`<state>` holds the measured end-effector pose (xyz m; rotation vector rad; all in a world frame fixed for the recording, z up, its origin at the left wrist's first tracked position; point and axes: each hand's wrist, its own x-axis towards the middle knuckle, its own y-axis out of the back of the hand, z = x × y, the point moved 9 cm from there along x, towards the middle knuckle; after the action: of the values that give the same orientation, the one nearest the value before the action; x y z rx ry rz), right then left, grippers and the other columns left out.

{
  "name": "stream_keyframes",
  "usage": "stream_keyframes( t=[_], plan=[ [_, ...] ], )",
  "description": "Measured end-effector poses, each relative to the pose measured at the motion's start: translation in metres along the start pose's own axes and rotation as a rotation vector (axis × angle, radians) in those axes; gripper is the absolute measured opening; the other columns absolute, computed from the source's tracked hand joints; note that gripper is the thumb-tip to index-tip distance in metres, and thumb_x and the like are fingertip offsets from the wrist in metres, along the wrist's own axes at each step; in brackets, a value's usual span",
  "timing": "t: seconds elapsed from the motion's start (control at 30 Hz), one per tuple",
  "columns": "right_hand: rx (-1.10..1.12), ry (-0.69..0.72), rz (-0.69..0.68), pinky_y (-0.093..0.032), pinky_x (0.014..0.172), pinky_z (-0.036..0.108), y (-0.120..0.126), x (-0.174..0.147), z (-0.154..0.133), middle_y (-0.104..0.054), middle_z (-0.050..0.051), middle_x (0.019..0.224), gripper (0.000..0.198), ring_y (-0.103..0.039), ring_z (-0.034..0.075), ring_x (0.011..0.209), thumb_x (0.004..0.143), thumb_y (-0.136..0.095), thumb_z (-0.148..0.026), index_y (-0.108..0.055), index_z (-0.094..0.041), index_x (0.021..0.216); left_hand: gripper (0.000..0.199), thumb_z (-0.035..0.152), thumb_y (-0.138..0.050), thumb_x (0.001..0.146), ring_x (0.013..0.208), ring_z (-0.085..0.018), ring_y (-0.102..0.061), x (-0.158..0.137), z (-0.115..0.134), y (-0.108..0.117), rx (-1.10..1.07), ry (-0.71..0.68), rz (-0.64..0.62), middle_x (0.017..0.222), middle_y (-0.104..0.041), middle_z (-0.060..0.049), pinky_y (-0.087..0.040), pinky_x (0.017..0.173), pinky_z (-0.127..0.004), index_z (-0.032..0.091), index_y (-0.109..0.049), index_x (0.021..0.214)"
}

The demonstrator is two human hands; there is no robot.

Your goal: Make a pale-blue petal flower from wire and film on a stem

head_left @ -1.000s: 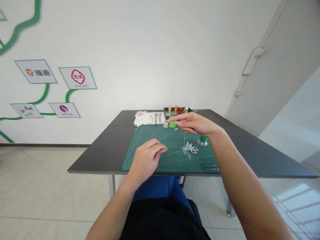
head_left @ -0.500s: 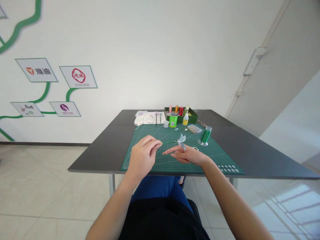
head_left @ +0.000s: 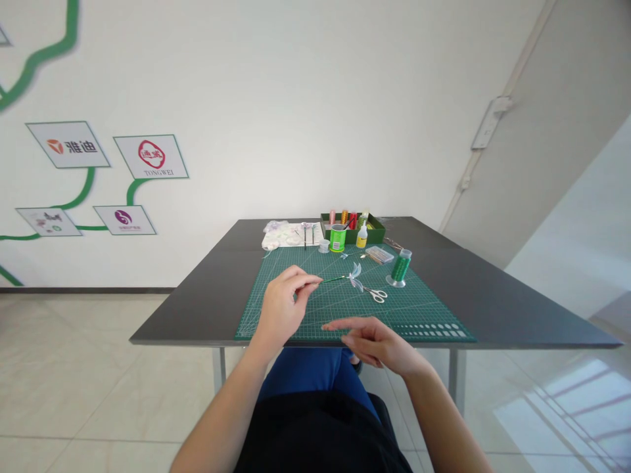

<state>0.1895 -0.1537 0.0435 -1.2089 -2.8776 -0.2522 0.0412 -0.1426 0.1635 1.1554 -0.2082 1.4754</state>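
Note:
My left hand (head_left: 287, 303) is closed in a pinch on the thin green stem of an artificial flower (head_left: 355, 277). Its pale blue, translucent petals point to the right, above the green cutting mat (head_left: 276, 322). Apart from the flower, my right hand (head_left: 377, 343) is at the mat's front edge with the index finger stretched to the left and the other fingers loosely bent, holding nothing. White-handled scissors (head_left: 378, 295) lie on the mat just beyond the flower, their blades partly hidden by the petals.
A spool of green thread (head_left: 401, 268) stands at the mat's right. Farther back are a clear case (head_left: 379, 255), a green can (head_left: 338, 238), a yellow-labelled glue bottle (head_left: 361, 236) and a dark green box (head_left: 377, 234) of thread spools. White cloth (head_left: 280, 236) lies back left.
My right hand has moved down and toward me, away from the flower, uncovering the scissors. My left hand keeps its pinch on the stem, almost in place.

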Motion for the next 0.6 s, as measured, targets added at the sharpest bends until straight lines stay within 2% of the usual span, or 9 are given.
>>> stream_keyframes(
  t=[0.27,0.47,0.6],
  plan=[
    [0.079,-0.104,0.006,-0.029,0.038,0.017,-0.007,-0.006,-0.001,-0.054,-0.009,0.047,0.062,-0.036,0.006,0.033,0.098,-0.059,-0.044,-0.048,-0.013,0.151,0.018,0.012,-0.062,0.095,0.063,-0.010,-0.055,0.001,0.008,0.006,0.004,-0.021,0.056,0.084,-0.068,-0.001,-0.043,0.060,-0.023,0.021,-0.077,0.094],
    [0.127,-0.185,0.062,-0.024,0.033,0.016,-0.003,-0.003,0.020,-0.056,-0.008,0.046,0.054,-0.035,0.005,0.031,0.096,-0.061,-0.047,-0.061,-0.012,0.138,0.016,0.013,-0.062,0.095,0.068,-0.010,-0.058,0.001,0.010,0.016,0.008,-0.033,0.116,0.085,-0.068,0.000,-0.047,0.065,-0.023,0.021,-0.076,0.094],
    [0.052,-0.192,0.015,-0.031,0.034,0.014,-0.012,-0.005,0.014,-0.058,-0.005,0.049,0.050,-0.042,0.005,0.033,0.096,-0.059,-0.050,-0.068,-0.013,0.129,0.016,0.013,-0.062,0.095,0.070,-0.011,-0.060,0.002,0.012,0.018,0.049,-0.054,0.121,0.085,-0.068,-0.001,-0.047,0.065,-0.023,0.021,-0.076,0.094]
  ],
)
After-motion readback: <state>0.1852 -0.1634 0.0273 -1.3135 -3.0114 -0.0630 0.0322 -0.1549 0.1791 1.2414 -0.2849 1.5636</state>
